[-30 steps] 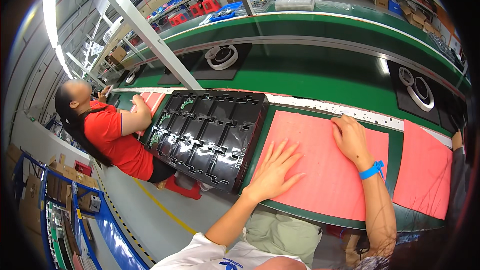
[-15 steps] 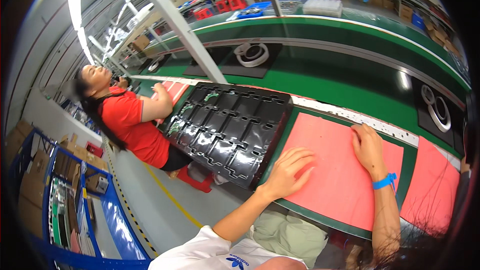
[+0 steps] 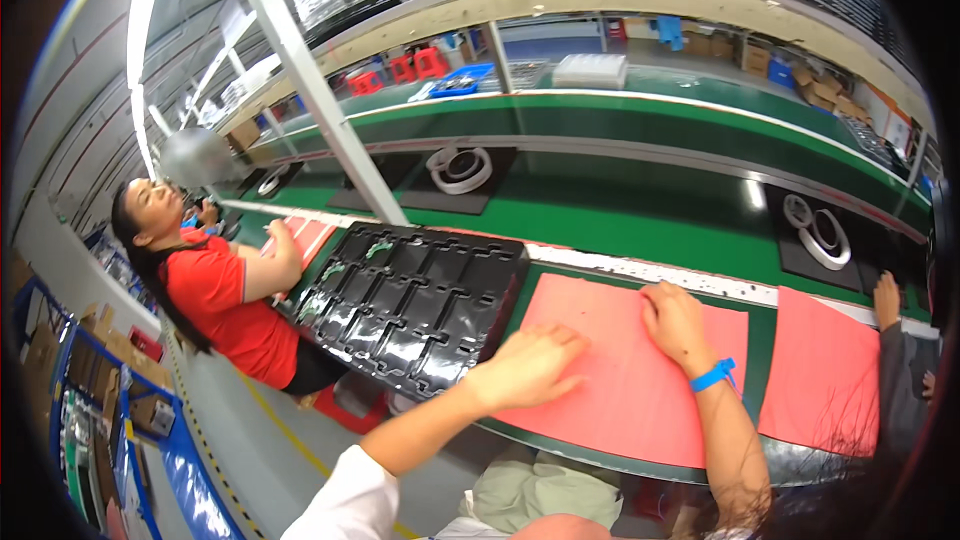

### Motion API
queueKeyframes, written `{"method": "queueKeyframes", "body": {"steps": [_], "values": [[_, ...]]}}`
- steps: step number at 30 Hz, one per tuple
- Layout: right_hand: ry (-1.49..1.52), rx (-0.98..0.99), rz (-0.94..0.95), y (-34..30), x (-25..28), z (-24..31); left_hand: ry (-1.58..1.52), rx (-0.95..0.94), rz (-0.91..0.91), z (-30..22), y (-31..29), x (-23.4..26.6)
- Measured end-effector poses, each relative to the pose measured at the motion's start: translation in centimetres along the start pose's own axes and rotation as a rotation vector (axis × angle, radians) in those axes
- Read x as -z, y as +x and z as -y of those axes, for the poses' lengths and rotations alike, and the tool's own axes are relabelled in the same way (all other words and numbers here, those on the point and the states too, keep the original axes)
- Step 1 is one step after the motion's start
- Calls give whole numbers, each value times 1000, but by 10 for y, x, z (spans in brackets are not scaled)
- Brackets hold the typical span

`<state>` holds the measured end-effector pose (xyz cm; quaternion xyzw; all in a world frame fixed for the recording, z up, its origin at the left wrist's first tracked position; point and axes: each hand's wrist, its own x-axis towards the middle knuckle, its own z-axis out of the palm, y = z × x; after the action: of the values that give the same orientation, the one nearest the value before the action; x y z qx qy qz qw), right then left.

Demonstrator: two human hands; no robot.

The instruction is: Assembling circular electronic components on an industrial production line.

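Observation:
A pink mat (image 3: 610, 410) lies on the green worktop before me. My left hand (image 3: 530, 365) rests on its left part, fingers stretched and thumb apart, with nothing seen in it. Near the mat's far edge, my right hand (image 3: 676, 325) is loosely bent, thumb apart from the fingers, and nothing shows in it; a blue wrist strap (image 3: 713, 375) circles that wrist. To the left sits a black plastic tray (image 3: 425, 300) with moulded pockets. A few green circuit boards (image 3: 378, 252) lie in its far-left pockets.
Beyond the white perforated rail (image 3: 650, 273) runs a green conveyor (image 3: 600, 210) bearing white ring-shaped parts (image 3: 460, 170) on black pads. A co-worker in red (image 3: 225, 295) sits left. Another person's hand (image 3: 886, 300) shows at right, beside a second pink mat (image 3: 822, 375). A post (image 3: 310, 80) rises behind the tray.
The view has tilted up, so the bench appears lower and further left. My left hand's fingers have drawn together a little. Another person's hand and sleeve have come into view at the right.

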<state>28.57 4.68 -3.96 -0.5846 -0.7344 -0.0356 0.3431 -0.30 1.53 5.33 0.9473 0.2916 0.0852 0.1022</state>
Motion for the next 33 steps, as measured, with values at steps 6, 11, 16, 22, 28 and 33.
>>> {"method": "queueKeyframes", "body": {"steps": [6, 11, 16, 22, 28, 33], "values": [[47, -3, 17, 0, 6, 2, -53, -7, -95, 51, 124, -5], [221, -53, -96, 6, 2, 3, -124, 194, -443, 103, 195, -68], [226, -9, -142, 10, -3, -5, -381, 371, -679, 105, 226, -104], [219, -5, -31, 9, -5, -6, -162, 177, -683, 110, 226, -119], [159, 16, -2, 8, -5, -10, -248, 304, -486, 107, 224, -123], [163, 25, 12, 11, 0, -4, -403, 299, -588, 109, 222, -121]]}}
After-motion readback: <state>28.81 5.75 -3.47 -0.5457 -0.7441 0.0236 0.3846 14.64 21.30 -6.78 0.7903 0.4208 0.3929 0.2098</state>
